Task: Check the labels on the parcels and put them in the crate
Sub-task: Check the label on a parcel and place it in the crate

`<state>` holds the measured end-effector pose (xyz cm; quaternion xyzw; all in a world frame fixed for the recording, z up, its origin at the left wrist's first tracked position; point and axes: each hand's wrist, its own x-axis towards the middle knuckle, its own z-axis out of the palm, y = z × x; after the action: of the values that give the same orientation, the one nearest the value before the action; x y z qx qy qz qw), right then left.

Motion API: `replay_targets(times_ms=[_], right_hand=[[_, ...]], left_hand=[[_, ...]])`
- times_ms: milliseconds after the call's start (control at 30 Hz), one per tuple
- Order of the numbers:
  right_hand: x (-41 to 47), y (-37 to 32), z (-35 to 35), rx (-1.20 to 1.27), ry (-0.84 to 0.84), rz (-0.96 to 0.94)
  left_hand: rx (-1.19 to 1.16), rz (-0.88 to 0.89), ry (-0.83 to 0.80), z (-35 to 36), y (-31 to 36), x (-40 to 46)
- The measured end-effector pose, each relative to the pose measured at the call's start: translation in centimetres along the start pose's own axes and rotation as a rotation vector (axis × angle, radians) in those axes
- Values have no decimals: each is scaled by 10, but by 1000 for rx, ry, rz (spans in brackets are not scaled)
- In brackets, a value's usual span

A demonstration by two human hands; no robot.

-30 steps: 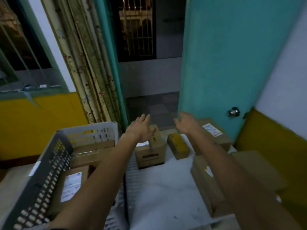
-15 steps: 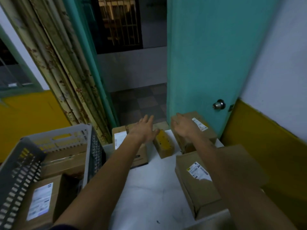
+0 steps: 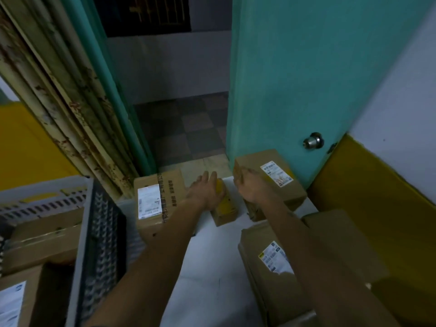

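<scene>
While some boxes already sit inside the grey crate (image 3: pixel 89 244), the job is only partly done. I can see at least two brown parcels in there, one with a white label showing.

More parcels are still out on the white surface (image 3: pixel 212 267) beside the crate. A brown box with a label (image 3: pixel 155 204) stands just beside the crate. A small yellow box (image 3: pixel 226 206) is a bit further from the crate. Past it are another labelled box (image 3: pixel 273 182) by the green door (image 3: pixel 306 79) and a big box (image 3: pixel 283 267) lying well away from the crate.

The left hand (image 3: pixel 203 192) rests flat on the yellow box, fingers straight. The right hand (image 3: pixel 247 185) has its fingers bent at the edge of the box by the door, but I cannot tell if it grips. I think four parcels are left.
</scene>
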<state>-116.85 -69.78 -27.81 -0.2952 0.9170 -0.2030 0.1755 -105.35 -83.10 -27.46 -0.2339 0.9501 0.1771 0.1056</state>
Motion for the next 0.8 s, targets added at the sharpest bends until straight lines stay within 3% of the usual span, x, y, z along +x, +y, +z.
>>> replay_targets(times_ms=[300,633,800], right_hand=[[68,42,58,-36,-239,33],[103,69,133,99,-327,101],[104,77,154,162,-376,137]], left_hand=[[-157,-106,-117,69,-16,72],[-184,-249,-210,144,-26,98],[-201,-215,-233,165,-30,100]])
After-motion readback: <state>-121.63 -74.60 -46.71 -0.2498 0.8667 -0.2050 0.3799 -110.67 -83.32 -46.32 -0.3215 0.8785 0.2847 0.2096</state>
